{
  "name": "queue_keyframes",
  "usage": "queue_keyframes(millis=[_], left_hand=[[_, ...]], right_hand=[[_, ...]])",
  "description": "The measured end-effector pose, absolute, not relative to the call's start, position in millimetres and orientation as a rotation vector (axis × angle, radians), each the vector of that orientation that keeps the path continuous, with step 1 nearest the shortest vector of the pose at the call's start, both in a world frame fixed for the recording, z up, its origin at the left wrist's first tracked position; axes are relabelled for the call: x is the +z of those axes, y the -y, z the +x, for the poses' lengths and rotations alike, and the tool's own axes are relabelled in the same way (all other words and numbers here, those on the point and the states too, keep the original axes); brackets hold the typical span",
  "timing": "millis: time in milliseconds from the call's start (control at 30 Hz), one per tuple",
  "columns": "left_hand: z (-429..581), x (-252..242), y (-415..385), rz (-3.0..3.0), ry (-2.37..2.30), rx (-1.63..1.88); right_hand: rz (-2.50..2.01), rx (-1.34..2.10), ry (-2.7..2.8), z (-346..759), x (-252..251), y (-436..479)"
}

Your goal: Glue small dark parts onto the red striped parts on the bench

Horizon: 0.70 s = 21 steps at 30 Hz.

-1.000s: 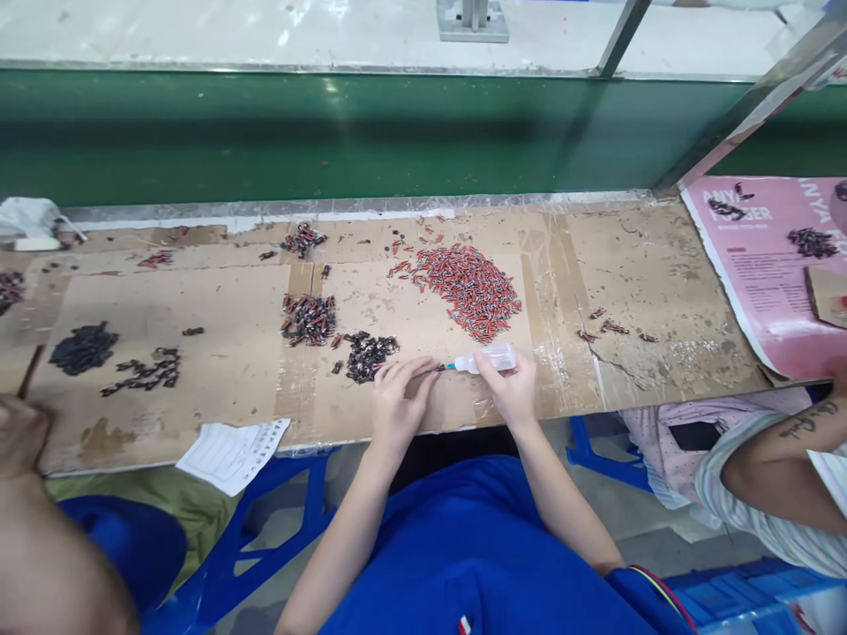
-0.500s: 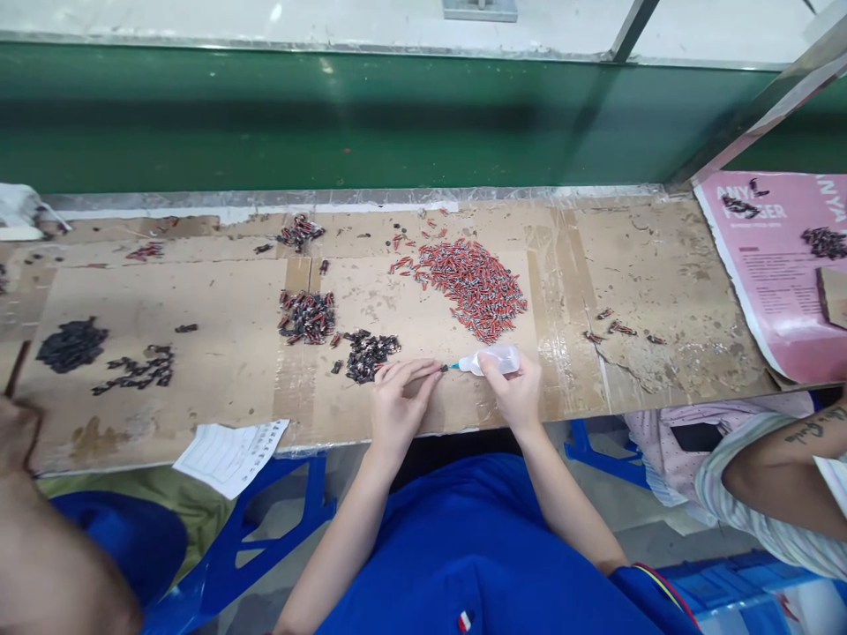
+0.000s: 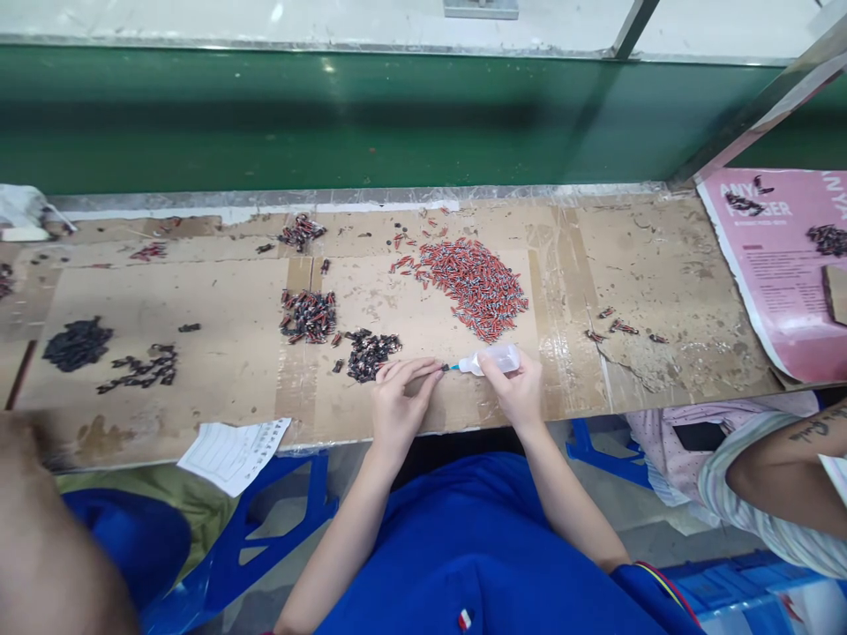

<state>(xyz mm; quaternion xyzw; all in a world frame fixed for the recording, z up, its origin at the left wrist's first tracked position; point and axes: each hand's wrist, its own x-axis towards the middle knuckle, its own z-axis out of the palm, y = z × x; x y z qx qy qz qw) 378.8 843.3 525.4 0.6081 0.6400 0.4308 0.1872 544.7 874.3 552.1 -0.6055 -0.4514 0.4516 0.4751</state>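
Observation:
My left hand [image 3: 405, 392] is closed, its thumb and fingertips pinching a small black part [image 3: 445, 368]. In my right hand [image 3: 518, 388] lies a clear squeeze bottle [image 3: 499, 359] with a thin blue-green needle tip [image 3: 454, 367]. That tip points left and meets or nearly meets the black part; the exact contact is too small to tell. Just left of my left hand is a pile of black parts with shiny ends [image 3: 371, 354]. Beyond my hands spreads a large heap of small red and silver pieces [image 3: 476, 287].
Cardboard [image 3: 231, 353] covers the bench. Black-and-red pieces [image 3: 309, 316] and dark parts [image 3: 78, 344] lie in piles to the left. A paper sheet [image 3: 233, 454] overhangs the front edge. Co-workers' arms show at left [image 3: 53, 529] and right [image 3: 787, 472]. A green panel [image 3: 331, 123] borders the back.
My hands, the bottle and the black part hold nearly the same position. The co-worker's arm at the left has shifted slightly, and the view has moved a little.

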Motion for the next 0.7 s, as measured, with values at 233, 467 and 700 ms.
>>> queue_keyframes(millis=[233, 467, 700], left_hand=[[379.5, 525.9, -843.3, 1.707, -1.815, 1.189], [371.7, 539.9, -857.4, 1.793, -1.790, 0.957], [382.6, 552.1, -919.9, 1.985, -1.831, 0.866]], right_hand=[[-1.487, 1.062, 1.062, 544.2, 552.3, -873.9], [-1.475, 0.917, 0.989, 582.2, 551.8, -868.0], [-1.773, 0.362, 1.301, 620.4, 543.4, -859.6]])
